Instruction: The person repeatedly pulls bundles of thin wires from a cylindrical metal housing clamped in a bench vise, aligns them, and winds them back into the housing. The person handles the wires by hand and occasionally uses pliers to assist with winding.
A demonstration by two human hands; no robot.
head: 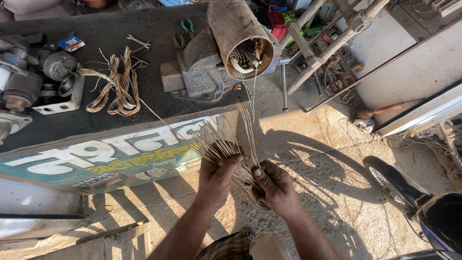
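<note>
Copper wire strands (226, 149), thin and pale, fan out in a loose bundle between the person's two hands, low in the middle of the view and in front of the workbench edge. The left hand (217, 174) is closed around the bundle from the left, its fingers wrapped over the strands where they spread upward. The right hand (274, 185) grips the lower part of the same bundle, thumb pressed on the wires, and sits just beside the left hand, almost touching it. A few long strands rise from the bundle toward the rusty cylindrical motor housing (238, 36) above, whose open end shows windings inside. That housing is clamped in a grey-blue bench vise (199, 70) standing on the dark workbench (120, 29).

On the bench to the left lie looped coils of removed wire (118, 86), and near them a small spanner (138, 42) and green-handled pliers (186, 26). Further left sit grey metal motor parts (33, 82). A painted signboard (110, 156) with teal and white lettering runs along the front of the bench. A wooden ladder (332, 43) leans at the upper right, and a motorcycle wheel (392, 185) shows at the right over the sunlit concrete floor (327, 144).
</note>
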